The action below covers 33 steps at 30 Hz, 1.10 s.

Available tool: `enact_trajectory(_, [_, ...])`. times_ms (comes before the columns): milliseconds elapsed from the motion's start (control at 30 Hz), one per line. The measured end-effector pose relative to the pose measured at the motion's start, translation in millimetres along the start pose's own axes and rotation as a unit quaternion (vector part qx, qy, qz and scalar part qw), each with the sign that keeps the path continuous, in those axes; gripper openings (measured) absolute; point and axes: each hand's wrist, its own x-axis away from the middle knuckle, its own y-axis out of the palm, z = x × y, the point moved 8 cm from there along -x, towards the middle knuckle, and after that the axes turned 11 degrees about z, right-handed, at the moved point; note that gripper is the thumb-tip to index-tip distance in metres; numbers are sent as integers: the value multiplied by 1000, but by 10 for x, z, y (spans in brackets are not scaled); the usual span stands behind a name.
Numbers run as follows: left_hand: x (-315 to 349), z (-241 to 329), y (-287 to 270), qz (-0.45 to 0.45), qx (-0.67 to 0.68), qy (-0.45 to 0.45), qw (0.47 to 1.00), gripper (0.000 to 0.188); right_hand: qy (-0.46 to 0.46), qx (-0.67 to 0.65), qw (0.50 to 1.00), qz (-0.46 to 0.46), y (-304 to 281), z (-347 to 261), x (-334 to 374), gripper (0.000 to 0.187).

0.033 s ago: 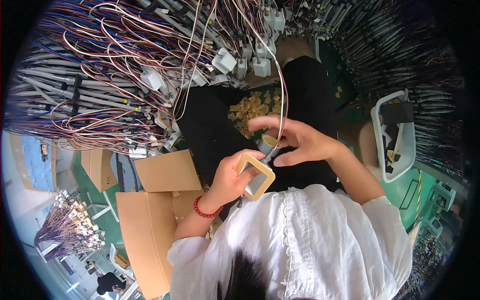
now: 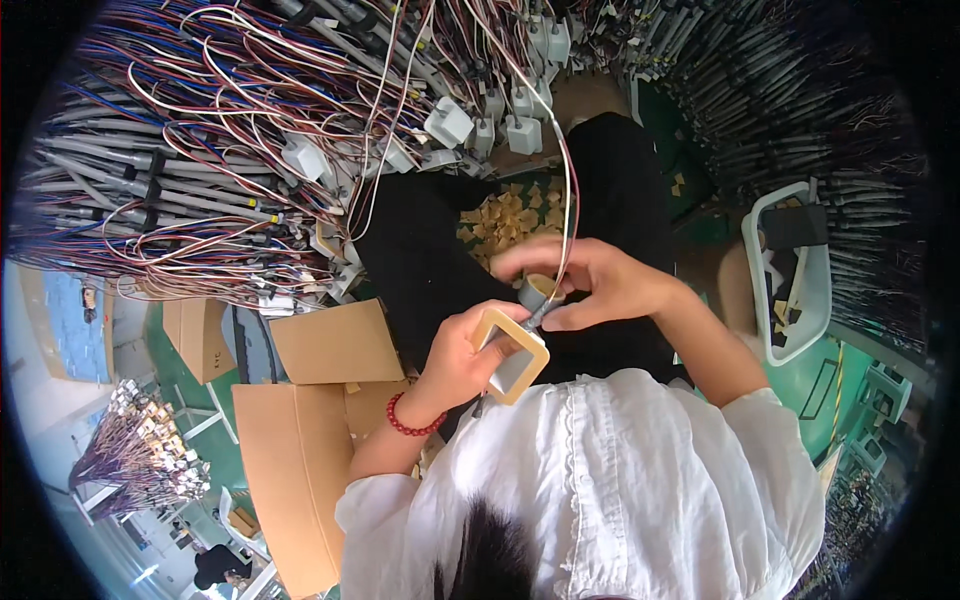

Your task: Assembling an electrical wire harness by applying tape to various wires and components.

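Observation:
My left hand (image 2: 455, 350) grips a small white square box (image 2: 514, 372) with a tan rim round its opening, the thumb reaching into the opening. A grey cable stem (image 2: 538, 318) comes out of the box's far side. Beside that stem, a roll of grey tape (image 2: 541, 291) sits within the curled fingers of my right hand (image 2: 610, 285), thumb and fingers on either side of it. White and dark red wires (image 2: 571, 190) run up from the stem past the right hand. How firmly the fingers touch the roll is partly hidden.
Wire bundles (image 2: 200, 90) with white boxes (image 2: 448, 122) pile up at the far left. Tan paper scraps (image 2: 505, 215) lie between my knees. An opened cardboard box (image 2: 285, 480) stands at left, a white bin (image 2: 752, 270) at right. Dark cables (image 2: 800, 100) fill the far right.
The fingers of my right hand have dipped slightly toward me, and the tape roll has turned a little with them. My left hand holds the box almost unmoved.

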Motion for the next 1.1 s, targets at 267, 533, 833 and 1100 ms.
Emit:
enact_trajectory(267, [-13,439,-106,105,-257,311,909,32,161,-82,983,21,-1,138,219,44])
enact_trajectory(533, [-36,225,-76,73,-106,160,979,23,110,-147,971,151,-345,174,321,91])
enact_trajectory(833, [9,-87,-13,-39,160,-57,985,25,-44,90,991,-87,82,24,-163,28])
enact_trajectory(1100, [139,452,-97,235,-335,485,773,14,89,74,982,148,-54,193,164,6])
